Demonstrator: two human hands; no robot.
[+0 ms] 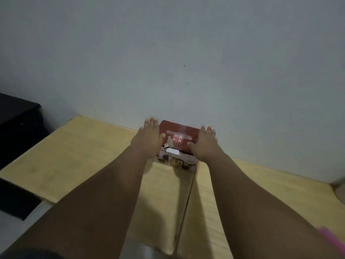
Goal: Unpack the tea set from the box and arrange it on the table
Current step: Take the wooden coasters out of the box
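A dark red tea set box (178, 136) with pale lettering and a picture of teaware on its front stands closed on the yellow table (78, 157), close to the wall. My left hand (148, 138) presses flat against the box's left side, fingers stretched toward the wall. My right hand (203, 144) lies against its right side, thumb resting on the lid. Both arms reach straight out from the bottom of the view. The tea set itself is hidden inside the box.
A pale grey wall (186, 62) rises just behind the box. A seam (186, 202) splits the yellow table top down the middle. A black piece of furniture (16, 124) stands at the left. A pink object (334, 238) shows at the lower right edge.
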